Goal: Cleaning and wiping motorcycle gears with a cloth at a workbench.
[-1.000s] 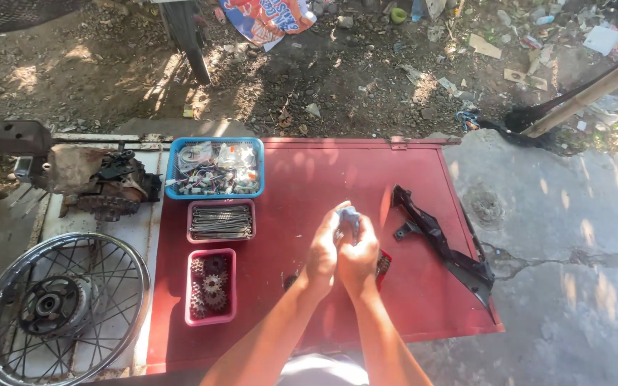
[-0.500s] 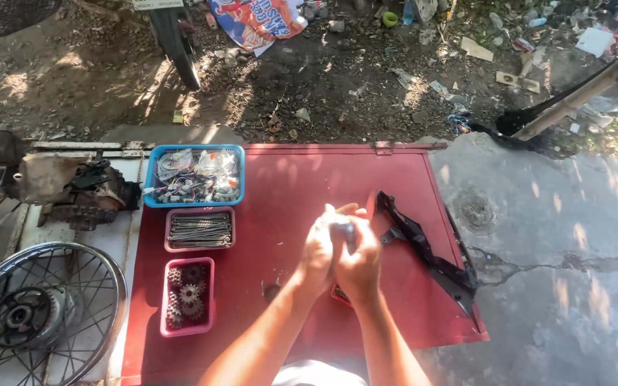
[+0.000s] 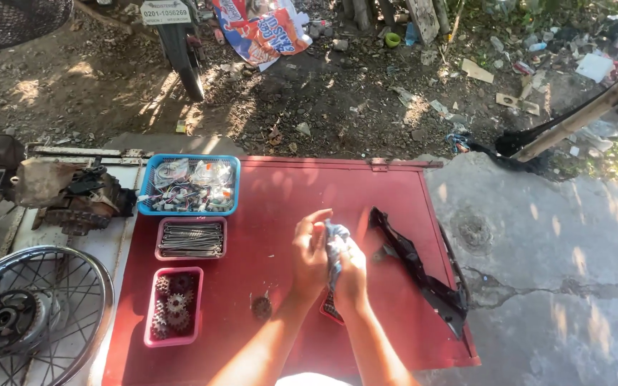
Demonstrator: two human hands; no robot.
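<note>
Your hands have slid a bit to the right of the frame, and now your left hand (image 3: 311, 251) and right hand (image 3: 350, 271) both squeeze the blue cloth (image 3: 334, 250) between them, running up-and-down mid-frame over the red table (image 3: 280, 207).

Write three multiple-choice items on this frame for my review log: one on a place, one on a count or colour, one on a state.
1. Where does the blue basket sit on the red panel?
A. far left corner
B. near right corner
C. centre

2. How many pink trays lie on the red panel?
A. one
B. two
C. four

3. What are the hands doing?
A. resting flat and empty
B. both closed around a bluish cloth
C. lifting the spoked wheel

Answers:
1 A: it stands at the panel's far left, beyond the pink tray of rods.
2 B: the tray of rods and the pink tray of gears.
3 B: the left hand and right hand clasp the bluish cloth; the spoked wheel lies untouched.
</note>
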